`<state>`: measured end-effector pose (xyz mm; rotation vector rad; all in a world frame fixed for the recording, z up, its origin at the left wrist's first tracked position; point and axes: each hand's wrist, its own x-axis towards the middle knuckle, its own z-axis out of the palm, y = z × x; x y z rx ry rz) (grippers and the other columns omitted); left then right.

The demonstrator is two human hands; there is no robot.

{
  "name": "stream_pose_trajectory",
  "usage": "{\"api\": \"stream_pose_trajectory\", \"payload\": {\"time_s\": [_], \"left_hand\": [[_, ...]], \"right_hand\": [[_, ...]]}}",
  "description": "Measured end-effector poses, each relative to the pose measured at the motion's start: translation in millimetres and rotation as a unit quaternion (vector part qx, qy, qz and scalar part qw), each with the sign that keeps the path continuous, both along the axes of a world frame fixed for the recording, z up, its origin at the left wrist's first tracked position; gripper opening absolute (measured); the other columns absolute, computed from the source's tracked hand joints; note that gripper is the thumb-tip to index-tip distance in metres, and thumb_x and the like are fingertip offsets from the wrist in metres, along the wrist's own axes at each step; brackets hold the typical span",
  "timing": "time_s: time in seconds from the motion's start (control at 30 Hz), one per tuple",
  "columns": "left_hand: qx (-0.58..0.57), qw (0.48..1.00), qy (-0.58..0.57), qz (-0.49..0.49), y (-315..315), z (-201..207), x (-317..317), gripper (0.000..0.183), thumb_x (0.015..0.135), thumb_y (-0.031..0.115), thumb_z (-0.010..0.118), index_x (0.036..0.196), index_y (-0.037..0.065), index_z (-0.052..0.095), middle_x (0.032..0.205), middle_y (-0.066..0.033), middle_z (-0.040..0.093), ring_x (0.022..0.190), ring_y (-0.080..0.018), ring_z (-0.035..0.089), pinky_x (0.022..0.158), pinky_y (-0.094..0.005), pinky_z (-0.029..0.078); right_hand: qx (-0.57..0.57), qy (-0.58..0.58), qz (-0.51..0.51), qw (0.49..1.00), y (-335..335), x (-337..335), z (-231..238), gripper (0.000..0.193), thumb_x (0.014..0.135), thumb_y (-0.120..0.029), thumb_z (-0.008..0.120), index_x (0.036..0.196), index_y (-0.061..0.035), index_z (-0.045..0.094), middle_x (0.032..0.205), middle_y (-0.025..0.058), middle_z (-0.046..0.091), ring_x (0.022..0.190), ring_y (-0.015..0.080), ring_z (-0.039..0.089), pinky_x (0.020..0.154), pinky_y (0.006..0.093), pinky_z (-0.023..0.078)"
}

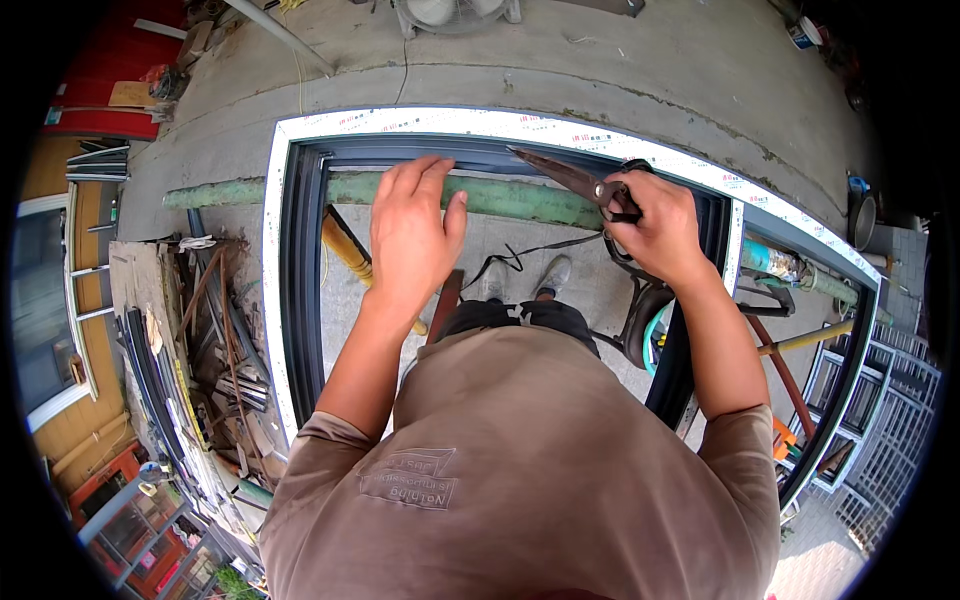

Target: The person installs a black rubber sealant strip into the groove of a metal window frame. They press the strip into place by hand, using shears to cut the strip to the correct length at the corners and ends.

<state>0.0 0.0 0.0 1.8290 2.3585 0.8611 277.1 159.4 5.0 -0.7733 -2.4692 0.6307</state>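
Note:
A large dark grey window frame (310, 230) lies before me, its outer faces covered with white printed film. My left hand (415, 230) rests at the inner edge of the far rail, fingers stretched forward and thumb apart, nothing seen in it. My right hand (655, 220) is closed round the dark handles of a pair of scissors (575, 180). Their rusty-looking blades point left along the far rail, and the tips are close to its inner groove. What lies under my left fingertips is hidden.
A green pipe (520, 200) runs beneath the frame. Through the opening show my shoes (553, 275), a black strap (540, 247) and a yellow pole (345, 250). Scrap profiles (160, 370) are piled on the left. Metal racks (885, 420) stand at right, a fan (450, 12) at the back.

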Motion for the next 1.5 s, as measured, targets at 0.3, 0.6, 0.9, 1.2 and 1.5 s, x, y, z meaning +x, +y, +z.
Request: {"api": "stream_pose_trajectory", "payload": {"time_s": [0.3, 0.6, 0.9, 1.2, 1.5], "left_hand": [[0.104, 0.957, -0.156, -0.222, 53, -3, 80, 0.04, 0.09, 0.005, 0.076, 0.13, 0.004, 0.073, 0.122, -0.0159, 0.074, 0.109, -0.0406, 0.072, 0.09, -0.0503, 0.059], [0.006, 0.951, -0.125, -0.281, 73, 12, 74, 0.018, 0.094, 0.006, 0.075, 0.111, 0.009, 0.075, 0.107, -0.0109, 0.074, 0.099, -0.039, 0.073, 0.083, -0.0498, 0.058], [-0.008, 0.926, -0.087, -0.368, 81, 6, 70, 0.017, 0.093, 0.002, 0.073, 0.109, 0.007, 0.075, 0.105, -0.0113, 0.073, 0.096, -0.0375, 0.072, 0.082, -0.0468, 0.057], [0.004, 0.915, -0.092, -0.393, 89, -29, 69, 0.021, 0.089, -0.001, 0.075, 0.108, 0.008, 0.075, 0.105, -0.0093, 0.073, 0.1, -0.0349, 0.072, 0.085, -0.0465, 0.058], [0.045, 0.936, -0.079, -0.34, 89, -46, 71, 0.024, 0.087, -0.005, 0.073, 0.108, 0.007, 0.075, 0.106, -0.0114, 0.074, 0.097, -0.035, 0.072, 0.085, -0.0433, 0.058]], "right_hand": [[-0.098, 0.014, 0.038, 0.994, -11, -11, 24, 0.026, 0.084, -0.011, 0.087, 0.101, -0.0036, 0.069, 0.082, 0.015, 0.067, 0.072, 0.0383, 0.064, 0.067, 0.0436, 0.052], [-0.035, -0.022, -0.083, 0.996, -11, 29, 80, 0.031, 0.091, -0.023, 0.088, 0.098, -0.0015, 0.068, 0.081, 0.0167, 0.07, 0.072, 0.0388, 0.064, 0.067, 0.0432, 0.051], [-0.233, 0.007, -0.458, 0.858, -61, 197, 64, 0.037, 0.1, -0.036, 0.083, 0.097, -0.0002, 0.072, 0.083, 0.0058, 0.072, 0.076, 0.014, 0.061, 0.075, 0.0349, 0.052], [-0.356, 0.08, -0.494, 0.789, -165, 245, 42, 0.036, 0.105, -0.036, 0.08, 0.098, -0.0018, 0.071, 0.081, -0.0019, 0.068, 0.074, 0.0062, 0.058, 0.067, 0.0268, 0.047], [-0.353, 0.174, -0.463, 0.794, -182, 228, 31, 0.028, 0.103, -0.026, 0.081, 0.095, -0.0036, 0.067, 0.075, -0.0059, 0.056, 0.068, 0.0048, 0.047, 0.061, 0.0267, 0.036]]}}
